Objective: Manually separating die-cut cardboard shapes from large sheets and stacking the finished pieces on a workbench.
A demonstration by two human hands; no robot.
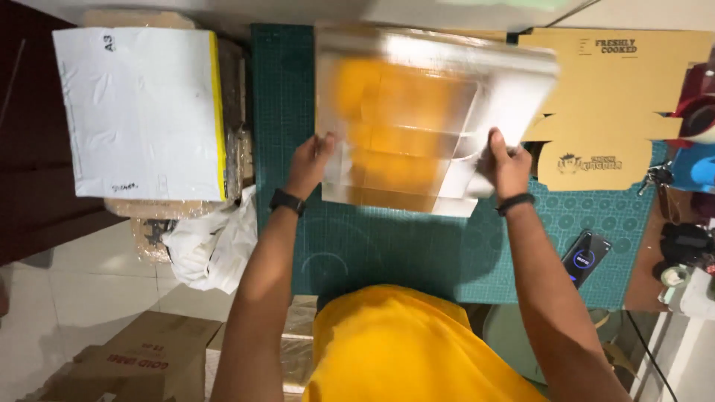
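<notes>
I hold a large shiny silver sheet [417, 119] over the green cutting mat [387, 246], and it blurs with motion. It mirrors an orange-yellow colour like my shirt. My left hand [309, 164] grips its near left edge. On its near right edge sits my right hand [509, 165], thumb on top. Both wrists wear dark bands.
A flat brown cardboard box blank [618, 97] lies on the mat's right. A phone [585, 257] rests near the right edge. At left stands a white-wrapped package [141, 112] on cartons, with a white plastic bag [212, 242] below. Cardboard boxes [134, 357] lie on the tiled floor.
</notes>
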